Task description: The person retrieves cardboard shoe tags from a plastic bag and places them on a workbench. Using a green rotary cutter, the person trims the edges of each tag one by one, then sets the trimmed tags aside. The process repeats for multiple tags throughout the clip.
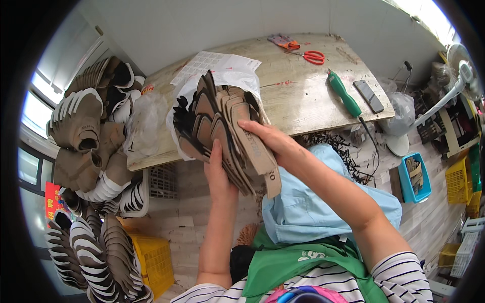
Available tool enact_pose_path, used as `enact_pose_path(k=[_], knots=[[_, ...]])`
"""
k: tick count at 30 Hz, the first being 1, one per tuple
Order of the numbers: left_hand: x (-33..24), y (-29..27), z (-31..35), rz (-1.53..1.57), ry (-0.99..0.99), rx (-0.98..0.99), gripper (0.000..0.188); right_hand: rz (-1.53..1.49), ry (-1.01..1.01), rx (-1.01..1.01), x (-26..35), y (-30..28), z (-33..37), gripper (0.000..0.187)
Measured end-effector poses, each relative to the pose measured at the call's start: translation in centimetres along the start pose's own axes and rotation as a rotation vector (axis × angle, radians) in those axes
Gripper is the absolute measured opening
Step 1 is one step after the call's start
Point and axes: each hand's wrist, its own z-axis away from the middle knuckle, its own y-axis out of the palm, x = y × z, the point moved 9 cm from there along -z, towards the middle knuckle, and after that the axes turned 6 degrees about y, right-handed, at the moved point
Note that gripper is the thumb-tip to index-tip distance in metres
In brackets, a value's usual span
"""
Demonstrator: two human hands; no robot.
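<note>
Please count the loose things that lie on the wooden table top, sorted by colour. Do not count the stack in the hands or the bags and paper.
Orange or red: 1, the scissors
Green: 1, the corded hand tool
Dark grey: 1, the phone
Grey and orange: 1, the small object at the far edge; its kind is unclear
Total: 4

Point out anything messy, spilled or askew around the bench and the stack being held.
Dark trimmings lie scattered on the floor below the table's front edge, like spilled offcuts. The fanned stack of tan cut pieces held by both hands sits uneven, edges splayed. The shoe uppers at left are heaped loosely. Nothing looks damaged.
</note>
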Motion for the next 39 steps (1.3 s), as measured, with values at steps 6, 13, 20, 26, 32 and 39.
enact_pose_path(k=[6, 13, 20, 26, 32, 39], knots=[[0.1, -1.1, -0.4, -0.014, 0.034, 0.042, 0.053, 0.081, -0.093, -0.081, -0.5, -0.8, 0.6, 0.076], [-2.2, -1.3, 5.0, -0.098, 0.085, 0.04, 0.053, 0.078, -0.083, 0.034, -1.6, 1.5, 5.1, 0.075], [-4.5, -0.4, 7.5, -0.095, 0.176, 0.047, 0.057, 0.098, -0.32, 0.149, 1.7, 4.5, 9.4, 0.07], [-6.7, 7.0, 5.8, -0.077, 0.294, 0.141, 0.056, 0.203, -0.541, 0.056, 8.7, 3.5, 13.2, 0.07], [-0.8, 17.3, -1.5, -0.01, 0.272, 0.39, 0.047, 0.137, -0.58, -0.16, 14.4, -4.2, 12.7, 0.046], [17.4, 12.9, -11.6, -0.391, -0.124, 0.276, 0.065, 0.462, -0.239, -0.592, 13.7, -23.1, 2.1, 0.067]])
